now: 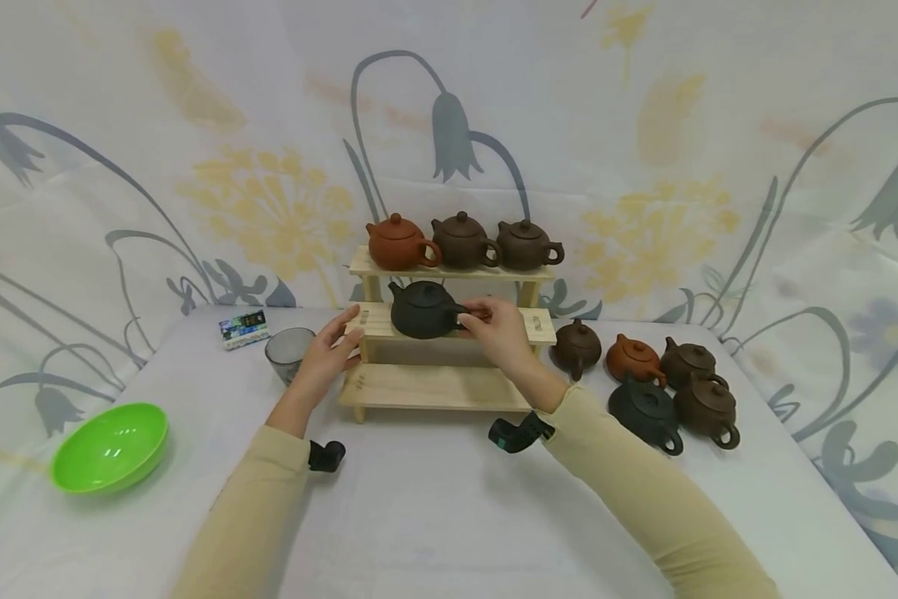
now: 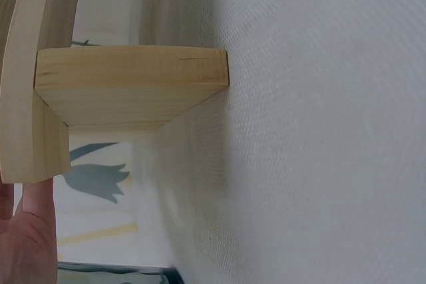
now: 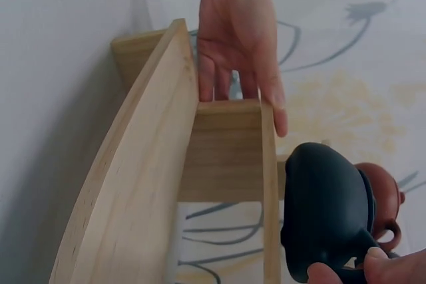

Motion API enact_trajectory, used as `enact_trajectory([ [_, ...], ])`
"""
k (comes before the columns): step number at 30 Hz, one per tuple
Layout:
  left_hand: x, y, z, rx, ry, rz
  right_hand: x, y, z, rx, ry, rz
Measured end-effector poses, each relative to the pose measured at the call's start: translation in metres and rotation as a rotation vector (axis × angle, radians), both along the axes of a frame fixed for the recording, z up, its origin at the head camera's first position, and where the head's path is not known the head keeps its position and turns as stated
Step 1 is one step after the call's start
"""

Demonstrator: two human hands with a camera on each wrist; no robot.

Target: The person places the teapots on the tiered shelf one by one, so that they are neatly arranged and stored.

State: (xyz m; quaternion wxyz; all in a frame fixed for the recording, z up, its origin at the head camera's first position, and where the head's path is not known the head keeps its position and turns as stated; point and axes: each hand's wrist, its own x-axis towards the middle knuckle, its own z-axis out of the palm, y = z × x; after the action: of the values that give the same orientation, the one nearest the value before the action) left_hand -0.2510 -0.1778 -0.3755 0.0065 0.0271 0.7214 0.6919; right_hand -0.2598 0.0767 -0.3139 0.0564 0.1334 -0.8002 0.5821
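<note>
A black teapot (image 1: 423, 311) is at the middle shelf (image 1: 536, 326) of a three-tier wooden stand, its spout to the left. My right hand (image 1: 503, 334) pinches its handle between thumb and fingers. In the right wrist view the teapot (image 3: 325, 207) is just above the shelf board; whether its base touches the wood I cannot tell. My left hand (image 1: 323, 358) is at the left end of that shelf, its fairly straight fingers touching the wood. Along the top shelf (image 1: 449, 271) stand a reddish-brown teapot (image 1: 398, 246) and two dark brown teapots, one at centre (image 1: 459, 243) and one at right (image 1: 522, 246).
On the right of the white table sit several more teapots, among them a black one (image 1: 643, 412) and a reddish one (image 1: 632, 359). Leftward are a grey glass cup (image 1: 287, 348), a small patterned box (image 1: 243, 329) and a green bowl (image 1: 111, 449). A floral cloth hangs behind.
</note>
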Motion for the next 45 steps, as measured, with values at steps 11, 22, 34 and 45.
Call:
enact_trajectory([
  [11,-0.002,0.006,0.004,-0.014,-0.01,0.016,-0.003,-0.016,0.0,-0.026,0.001,0.01],
  [22,-0.003,0.006,0.004,-0.008,-0.02,0.013,-0.005,-0.017,-0.01,-0.086,-0.024,0.006],
  [34,0.0,0.006,0.006,-0.004,-0.022,0.011,0.011,0.015,-0.02,-0.144,-0.064,-0.023],
  [45,0.002,0.001,0.003,-0.014,-0.01,0.015,0.021,0.047,-0.028,-0.193,-0.106,-0.08],
])
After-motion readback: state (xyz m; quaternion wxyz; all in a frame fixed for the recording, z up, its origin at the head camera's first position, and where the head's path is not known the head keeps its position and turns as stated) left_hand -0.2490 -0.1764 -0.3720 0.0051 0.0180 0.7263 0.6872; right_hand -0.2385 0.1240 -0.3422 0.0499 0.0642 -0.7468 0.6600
